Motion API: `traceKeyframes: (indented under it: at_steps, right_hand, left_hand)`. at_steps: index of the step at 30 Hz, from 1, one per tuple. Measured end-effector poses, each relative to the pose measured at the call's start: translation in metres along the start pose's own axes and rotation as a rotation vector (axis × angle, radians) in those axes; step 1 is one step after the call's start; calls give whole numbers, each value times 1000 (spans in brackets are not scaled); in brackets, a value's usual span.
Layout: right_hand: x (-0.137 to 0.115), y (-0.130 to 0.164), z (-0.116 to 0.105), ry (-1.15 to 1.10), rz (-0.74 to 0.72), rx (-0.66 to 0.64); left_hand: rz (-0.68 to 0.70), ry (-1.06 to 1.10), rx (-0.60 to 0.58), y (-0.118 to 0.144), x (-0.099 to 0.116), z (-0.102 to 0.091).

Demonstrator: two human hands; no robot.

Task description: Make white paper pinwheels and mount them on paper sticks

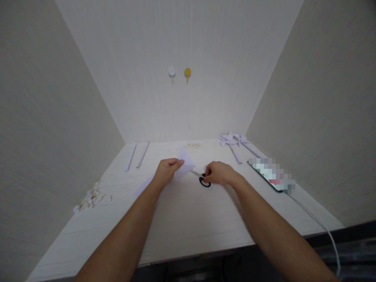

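Observation:
My left hand (166, 170) pinches a folded piece of pale lilac paper (185, 161) and holds it up just above the desk. My right hand (219, 173) is closed on the black handles of small scissors (201, 178), whose blades point toward the paper's edge. Both hands are over the middle of the pale wooden desk (188, 219). Another pale sheet (143, 186) lies under my left wrist.
Two rolled paper sticks (136, 156) lie at the back left. Paper pinwheels on sticks (233, 143) rest at the back right. A phone (272, 174) with a white cable (317, 221) lies at the right. Small scraps (91, 197) sit near the left edge. Two wall hooks (179, 73) hang above.

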State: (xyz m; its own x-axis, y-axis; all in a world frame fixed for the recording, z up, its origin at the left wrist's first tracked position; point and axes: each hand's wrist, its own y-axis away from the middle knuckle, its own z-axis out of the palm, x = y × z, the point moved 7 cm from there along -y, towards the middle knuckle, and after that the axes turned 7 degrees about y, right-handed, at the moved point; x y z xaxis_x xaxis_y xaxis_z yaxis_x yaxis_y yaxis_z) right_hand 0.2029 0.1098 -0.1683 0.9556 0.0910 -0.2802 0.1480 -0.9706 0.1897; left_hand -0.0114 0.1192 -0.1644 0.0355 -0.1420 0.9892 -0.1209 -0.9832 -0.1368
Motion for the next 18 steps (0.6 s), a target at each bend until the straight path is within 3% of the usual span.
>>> traceKeyframes:
  at_steps: [7,13,18]
  right_hand:
    - [5,-3,-2,-102,9,24]
    - [9,-15,14,-486,-18,-96]
    - [4,-24,22,-875,-10,-64]
  left_hand:
    - [59,70,52,1,7,-2]
    - [37,167,131,0,2,-9]
    - [20,203,160,-1,-2,-11]
